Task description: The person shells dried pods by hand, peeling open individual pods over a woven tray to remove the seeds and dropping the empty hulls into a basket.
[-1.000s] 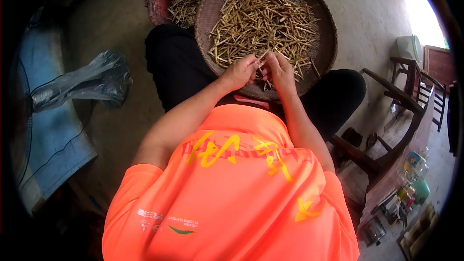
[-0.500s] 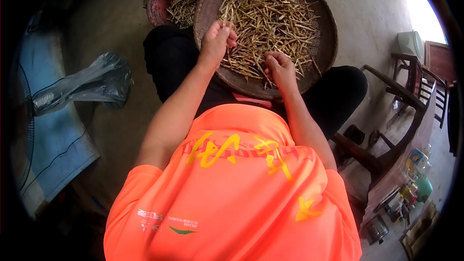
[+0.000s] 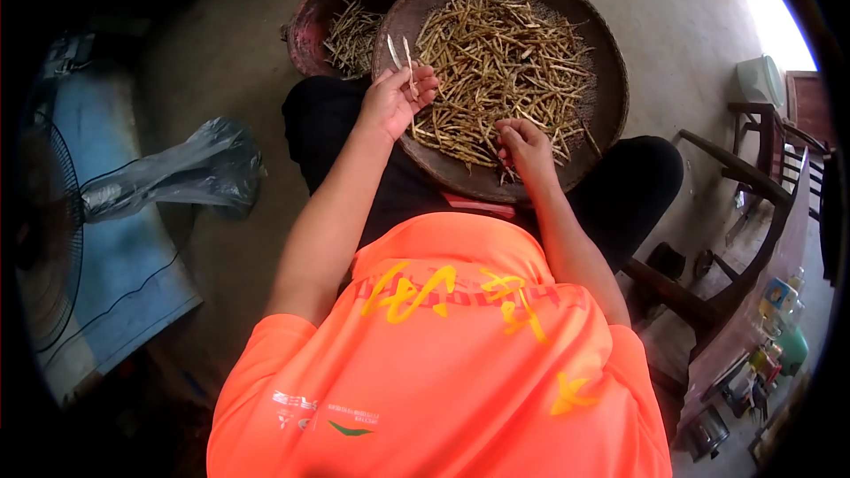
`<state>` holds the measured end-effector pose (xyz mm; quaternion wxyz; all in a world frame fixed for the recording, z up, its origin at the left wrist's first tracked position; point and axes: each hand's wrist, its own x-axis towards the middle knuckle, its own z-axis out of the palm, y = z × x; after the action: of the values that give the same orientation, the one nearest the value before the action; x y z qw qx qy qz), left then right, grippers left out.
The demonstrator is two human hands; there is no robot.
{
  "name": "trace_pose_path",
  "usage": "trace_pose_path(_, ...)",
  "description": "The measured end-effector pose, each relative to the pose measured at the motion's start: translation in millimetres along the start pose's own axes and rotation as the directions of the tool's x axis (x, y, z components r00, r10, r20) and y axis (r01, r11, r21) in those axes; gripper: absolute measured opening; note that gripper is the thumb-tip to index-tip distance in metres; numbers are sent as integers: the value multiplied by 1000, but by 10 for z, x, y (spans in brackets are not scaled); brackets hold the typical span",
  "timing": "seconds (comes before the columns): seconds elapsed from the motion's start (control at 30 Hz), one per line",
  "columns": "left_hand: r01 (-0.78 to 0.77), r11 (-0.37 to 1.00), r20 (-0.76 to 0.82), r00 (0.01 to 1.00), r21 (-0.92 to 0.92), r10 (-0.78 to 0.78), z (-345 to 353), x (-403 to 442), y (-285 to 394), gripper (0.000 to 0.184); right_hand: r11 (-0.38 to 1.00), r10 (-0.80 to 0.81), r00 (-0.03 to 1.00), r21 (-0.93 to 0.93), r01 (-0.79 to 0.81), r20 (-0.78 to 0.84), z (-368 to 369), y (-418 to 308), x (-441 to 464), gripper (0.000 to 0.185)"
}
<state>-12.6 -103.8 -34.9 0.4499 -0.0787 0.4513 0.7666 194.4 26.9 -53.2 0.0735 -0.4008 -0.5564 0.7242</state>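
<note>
My left hand (image 3: 394, 106) is at the left side of a round woven basket (image 3: 609, 115). Between its thumb and palm it holds a split dried bean pod (image 3: 408, 55), whose pale inner side and two thin ends stick up past the fingers. Brown dried bean pods (image 3: 496, 62) lie heaped in the basket, which rests on my lap. My right hand (image 3: 529, 149) is low over the near edge of the heap, fingers curled together; what they hold, if anything, is hidden.
A reddish tub (image 3: 305, 49) with more pods stands behind the basket on the left. On the left are a fan (image 3: 53, 230) and a plastic bag (image 3: 190, 168) over a blue-white surface. Wooden chairs (image 3: 753, 181) and a table with bottles (image 3: 779, 296) are on the right.
My left hand has turned palm upward, and the split pod now shows in it. My right hand stays curled at the near edge of the heap. The whole view has shifted slightly.
</note>
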Motion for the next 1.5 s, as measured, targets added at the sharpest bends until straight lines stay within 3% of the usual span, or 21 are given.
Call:
trace_pose_path(0.1,6,998,111,994,-56,1,-293,303,122,12,999,2,1000,39,-2,15,-18,3,-10,20)
trace_pose_path(0.13,-47,999,-68,997,17,48,-114,261,267,10,999,3,1000,39,-4,11,-33,1,-13,20)
trace_pose_path(0.2,-183,972,-183,961,150,209,-154,405,574,7,998,-8,1000,56,9,-16,-55,-5,-10,20)
trace_pose_path(0.3,-340,838,-213,863,426,458,-489,794,1057,27,999,-16,997,47,20,-70,-109,-30,-6,20)
trace_pose_path(0.33,-255,721,-277,801,644,531,-600,929,1192,36,1000,-29,996,-2,29,-81,-146,13,27,20)
trace_pose_path(0.37,-67,475,-207,840,878,501,-779,1030,1380,44,1000,-25,996,-1,25,-91,-188,123,92,20)
trace_pose_path(0.47,-226,29,127,642,974,756,-558,954,1056,47,824,-134,991,-556,111,-1,-196,192,98,27)
trace_pose_path(0.5,-232,-152,258,541,961,800,-606,1015,892,48,826,-132,991,-554,107,-5,-142,191,36,27)
trace_pose_path(0.53,-380,-55,279,564,923,778,-460,864,687,42,663,-225,974,-731,163,14,-92,197,-12,27)
trace_pose_path(0.57,-421,112,237,688,900,686,-190,549,514,37,459,-308,950,-866,199,55,-41,197,-59,28)
trace_pose_path(0.67,-491,231,289,766,840,575,-34,179,-75,19,372,-306,950,-910,185,68,14,238,-51,26)
trace_pose_path(0.73,-420,385,274,884,822,379,32,-82,-365,16,335,-326,942,-921,197,84,16,200,-22,23)
trace_pose_path(0.8,-313,524,220,947,792,233,31,-257,-601,13,589,-116,993,-806,63,-7,29,40,-43,19)
trace_pose_path(0.83,-283,558,217,959,780,183,67,-364,-674,13,591,-117,993,-804,70,0,16,63,-20,19)
trace_pose_path(0.87,-188,638,181,981,746,77,104,-460,-730,14,854,-57,998,-516,69,40,-24,115,3,18)
trace_pose_path(0.9,-85,704,153,988,705,-33,152,-548,-753,14,988,-14,995,-151,29,97,-32,97,-8,17)
trace_pose_path(0.93,-84,700,151,988,710,-35,136,-592,-796,14,992,109,980,48,-119,168,-67,35,-42,18)
trace_pose_path(1.0,-30,804,276,946,594,-169,159,-630,-847,17,987,86,978,115,-109,192,-56,29,-43,17)
trace_pose_path(1.07,3,801,246,951,599,-187,254,-654,-807,18,974,67,968,196,-116,240,-39,14,-60,17)
trace_pose_path(1.5,-19,757,184,974,654,-134,387,-722,-730,14,977,18,966,202,-72,259,-21,-137,-142,13)
